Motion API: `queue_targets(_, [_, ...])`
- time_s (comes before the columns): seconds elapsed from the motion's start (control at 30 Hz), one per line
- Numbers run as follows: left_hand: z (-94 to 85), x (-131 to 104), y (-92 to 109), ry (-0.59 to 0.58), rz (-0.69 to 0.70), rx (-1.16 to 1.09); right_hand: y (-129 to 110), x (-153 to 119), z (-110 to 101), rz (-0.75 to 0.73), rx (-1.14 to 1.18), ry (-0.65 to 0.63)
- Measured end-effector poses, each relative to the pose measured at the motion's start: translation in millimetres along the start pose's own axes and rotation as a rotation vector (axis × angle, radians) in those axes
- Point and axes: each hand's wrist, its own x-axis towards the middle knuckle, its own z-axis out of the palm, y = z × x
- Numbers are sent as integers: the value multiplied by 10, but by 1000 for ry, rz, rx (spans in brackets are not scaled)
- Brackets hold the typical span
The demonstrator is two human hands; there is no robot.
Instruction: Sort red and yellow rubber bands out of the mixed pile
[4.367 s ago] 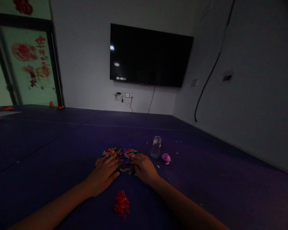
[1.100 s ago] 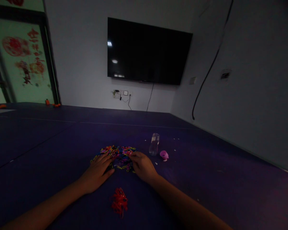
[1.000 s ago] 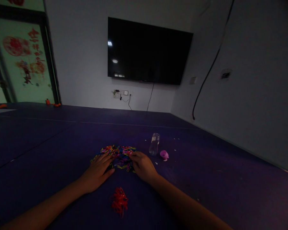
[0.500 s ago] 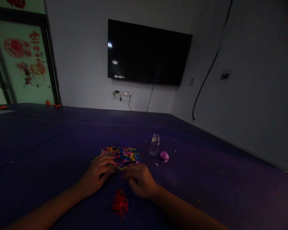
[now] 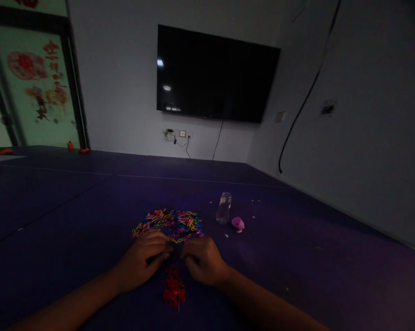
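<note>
A heap of small coloured loops [image 5: 188, 223], thin and elongated like paper clips or rubber bands, lies in front of my hands. Nearer to me is a smaller pile of red loops [image 5: 175, 292]. My left hand [image 5: 147, 255] rests at the heap's near edge, fingers bent and thumb apart from them; I see nothing held. Across a narrow gap, my right hand [image 5: 204, 259] has its fingers curled in towards the thumb, and whatever may be between the tips is hidden. Beyond it stand a clear bottle [image 5: 223, 209] and a pink cap-like piece [image 5: 238, 224].
The purple surface [image 5: 297, 257] carries scattered white scraps [image 5: 226, 236]. Orange objects [image 5: 83, 150] sit by the glass door [image 5: 38, 87] at the far left. A television [image 5: 217, 73] hangs on the back wall, and a black cable [image 5: 299, 112] runs down the right wall.
My left hand has drawn back off the coloured heap, towards me and slightly right, uncovering its left part. My right hand stays nearly in place. The view has shifted slightly.
</note>
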Motion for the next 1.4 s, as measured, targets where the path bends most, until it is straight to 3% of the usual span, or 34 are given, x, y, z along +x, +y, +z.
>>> queue_targets(0.1, [28,-3,-134,6,-56,149,66,12,-9,93,-72,-64])
queue_targets(0.2, [74,-6,-229,-22,-151,270,91,40,-12,83,-138,-171])
queue_targets(0.47, [95,66,-388,-125,-156,366,-22,47,21,-234,-201,-296])
queue_targets(0.6, [129,76,-470,-145,-189,389,-33,39,54,-270,-192,-311])
queue_targets(0.8, [132,15,-497,-180,-218,335,-26,74,57,-132,-194,-340])
queue_targets(0.93, [108,14,-482,-219,-244,325,-41,78,42,-201,-143,-378])
queue_targets(1.4, [147,11,-534,-194,-196,340,-27,76,92,-162,-175,-322])
